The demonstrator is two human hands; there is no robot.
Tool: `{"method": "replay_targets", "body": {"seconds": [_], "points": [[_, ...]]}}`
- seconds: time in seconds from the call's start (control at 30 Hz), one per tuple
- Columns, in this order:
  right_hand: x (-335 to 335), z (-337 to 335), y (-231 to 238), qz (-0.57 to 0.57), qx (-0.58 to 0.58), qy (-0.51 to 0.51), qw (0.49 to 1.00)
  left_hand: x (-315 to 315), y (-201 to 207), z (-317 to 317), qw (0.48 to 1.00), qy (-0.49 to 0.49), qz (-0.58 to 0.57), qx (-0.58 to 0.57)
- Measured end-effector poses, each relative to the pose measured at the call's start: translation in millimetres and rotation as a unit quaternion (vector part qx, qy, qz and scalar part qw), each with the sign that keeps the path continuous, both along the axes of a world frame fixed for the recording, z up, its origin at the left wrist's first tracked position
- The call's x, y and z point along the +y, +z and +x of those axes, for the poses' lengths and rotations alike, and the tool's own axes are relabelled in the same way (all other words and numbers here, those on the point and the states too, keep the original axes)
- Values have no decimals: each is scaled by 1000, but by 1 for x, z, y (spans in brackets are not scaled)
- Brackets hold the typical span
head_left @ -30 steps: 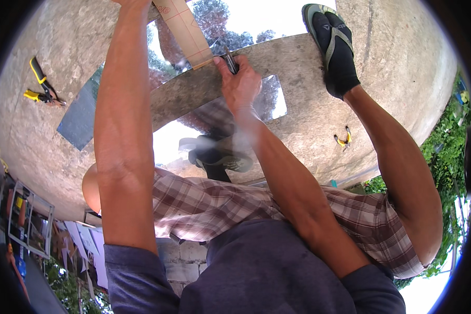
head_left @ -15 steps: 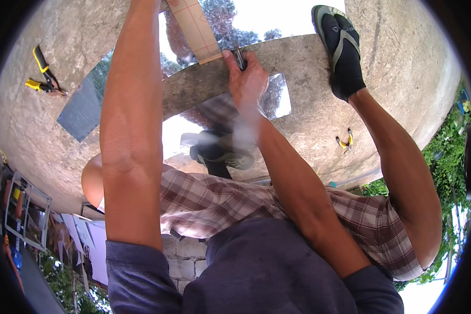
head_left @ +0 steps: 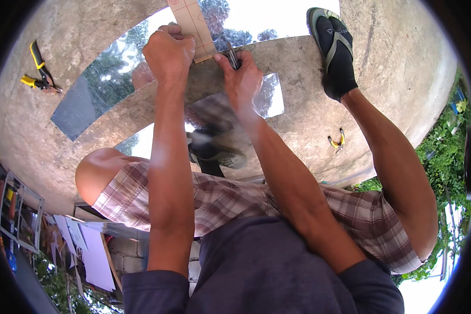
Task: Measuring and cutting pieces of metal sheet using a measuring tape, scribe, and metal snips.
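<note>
A tan, flat strip [head_left: 193, 23] marked with reddish lines lies across a long, shiny reflective sheet [head_left: 107, 78]. My left hand [head_left: 168, 52] is closed at the strip's left edge, its fingers curled. Whatever those fingers grip is hidden. Just right of the strip's near end, my right hand [head_left: 242, 76] is closed around a slim dark and silver hand tool [head_left: 232, 56], whose exact kind I cannot make out. That hand's thumb is close to the strip's corner. A smaller reflective piece [head_left: 273, 97] lies nearer to me, partly behind my right wrist.
Yellow-and-black snips [head_left: 41, 68] lie on the concrete floor [head_left: 298, 63] at the far left. Small yellow-handled pliers [head_left: 336, 140] lie to the right. My sandalled right foot [head_left: 334, 49] rests beside the long sheet. A metal frame [head_left: 21, 209] stands at the lower left.
My left hand has come back toward me into view and is now at the strip's left edge. My right hand stays near the strip's end with the tool. The view has shifted slightly.
</note>
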State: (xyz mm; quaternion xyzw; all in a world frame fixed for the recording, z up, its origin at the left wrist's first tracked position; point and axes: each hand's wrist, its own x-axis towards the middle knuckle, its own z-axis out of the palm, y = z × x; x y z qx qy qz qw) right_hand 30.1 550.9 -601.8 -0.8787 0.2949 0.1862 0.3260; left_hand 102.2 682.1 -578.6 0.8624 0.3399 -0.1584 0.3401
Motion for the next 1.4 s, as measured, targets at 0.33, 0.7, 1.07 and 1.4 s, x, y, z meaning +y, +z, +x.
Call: {"method": "replay_targets", "body": {"seconds": [0.33,0.7,1.07,1.4], "points": [[0,1,1,-1,14,-7,1000,-2,-23,-18,996,42,-1,-78],[2,1,0,-5,-8,-8,1000,-4,-25,-16,978,144,-108,-109],[1,-8,6,85,-75,-58,992,-7,-11,-16,982,140,-92,-93],[6,-12,-1,55,-115,28,991,-6,-8,-19,974,161,-148,-67]]}}
